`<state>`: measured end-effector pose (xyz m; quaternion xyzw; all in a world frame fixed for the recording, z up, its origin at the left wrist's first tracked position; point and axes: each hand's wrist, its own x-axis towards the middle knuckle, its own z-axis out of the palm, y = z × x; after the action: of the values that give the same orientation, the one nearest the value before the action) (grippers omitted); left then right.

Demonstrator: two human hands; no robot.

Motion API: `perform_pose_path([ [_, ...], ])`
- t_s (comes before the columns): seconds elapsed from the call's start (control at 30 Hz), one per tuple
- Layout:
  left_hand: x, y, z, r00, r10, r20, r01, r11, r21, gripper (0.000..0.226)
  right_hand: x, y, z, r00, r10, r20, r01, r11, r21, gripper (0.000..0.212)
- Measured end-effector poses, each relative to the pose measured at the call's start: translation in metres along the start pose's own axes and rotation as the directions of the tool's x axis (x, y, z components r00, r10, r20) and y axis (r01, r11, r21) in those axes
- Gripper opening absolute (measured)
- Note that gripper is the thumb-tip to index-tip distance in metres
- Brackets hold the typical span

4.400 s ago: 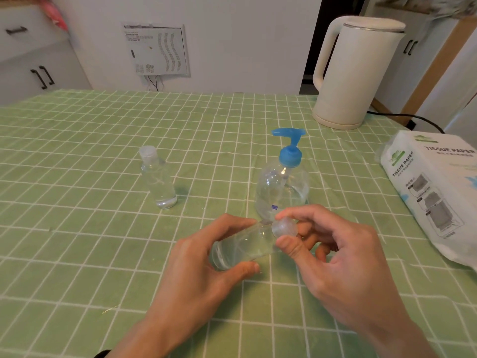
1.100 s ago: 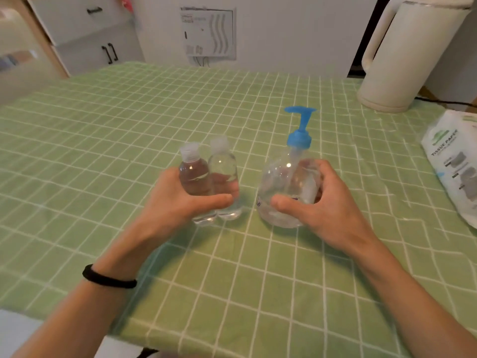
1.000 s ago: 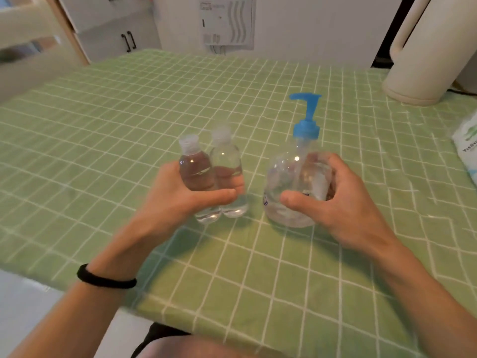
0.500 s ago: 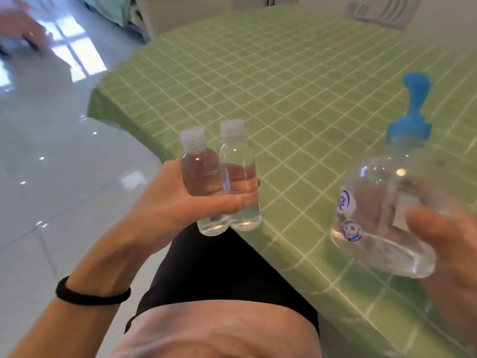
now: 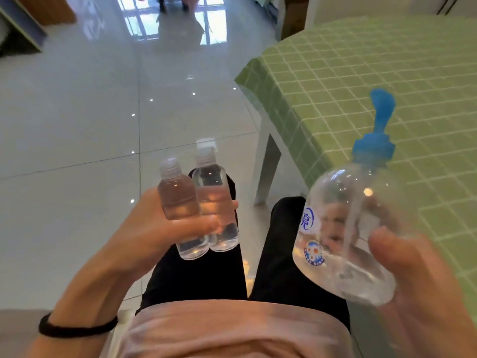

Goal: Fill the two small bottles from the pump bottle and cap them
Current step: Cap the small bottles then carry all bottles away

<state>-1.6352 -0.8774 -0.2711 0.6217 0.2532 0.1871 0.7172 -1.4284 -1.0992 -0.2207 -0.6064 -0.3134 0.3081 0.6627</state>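
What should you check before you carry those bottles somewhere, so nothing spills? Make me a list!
1. Caps on both small bottles: ok, each one has its cap on.
2. Liquid in the small bottles: ok, both show clear liquid; how full, cannot tell.
3. Left hand grip: ok, it holds both side by side, upright.
4. Right hand grip: ok, it holds the pump bottle, which is tilted.
5. Blue pump head on the pump bottle: ok.
6. Something firm underneath: not ok, all three bottles are off the table, with only the lap and floor below.
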Motion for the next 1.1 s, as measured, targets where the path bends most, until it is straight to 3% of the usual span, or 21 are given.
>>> perform_pose_path([
  [0.07,-0.009,-0.004,-0.014,0.997,-0.006,-0.082,0.004,1.0,-0.022,0.054,0.009,0.008,0.013,0.991,0.125,0.051,-0.13,0.986,0.108,0.078],
  [0.13,-0.013,-0.009,-0.024,0.989,-0.024,-0.146,0.016,0.998,-0.055,0.056,0.019,0.026,0.022,0.985,0.152,0.085,-0.154,0.988,0.018,0.083],
  [0.27,-0.01,-0.023,-0.041,0.982,-0.112,-0.152,0.088,0.983,-0.16,0.05,0.044,0.055,0.035,0.957,0.272,0.103,-0.274,0.962,0.005,0.064],
  [0.4,0.013,-0.04,-0.058,0.944,-0.28,-0.174,0.24,0.945,-0.221,0.05,0.074,0.081,0.047,0.899,0.42,0.124,-0.42,0.907,-0.023,0.078],
  [0.6,0.071,-0.041,-0.077,0.872,-0.462,-0.165,0.411,0.871,-0.268,0.047,0.132,0.089,0.068,0.815,0.562,0.142,-0.562,0.826,-0.048,0.083],
  [0.77,0.095,0.015,-0.078,0.862,-0.504,-0.065,0.47,0.839,-0.275,0.048,0.168,0.041,0.088,0.75,0.644,0.152,-0.648,0.761,-0.025,0.069],
  [0.93,0.092,0.116,-0.087,0.825,-0.555,-0.11,0.483,0.792,-0.374,0.045,0.202,-0.048,0.107,0.704,0.691,0.166,-0.687,0.721,-0.089,0.075],
  [1.1,0.078,0.216,-0.125,0.809,-0.573,-0.134,0.504,0.792,-0.346,0.044,0.229,-0.136,0.144,0.697,0.696,0.176,-0.688,0.717,-0.111,0.086],
])
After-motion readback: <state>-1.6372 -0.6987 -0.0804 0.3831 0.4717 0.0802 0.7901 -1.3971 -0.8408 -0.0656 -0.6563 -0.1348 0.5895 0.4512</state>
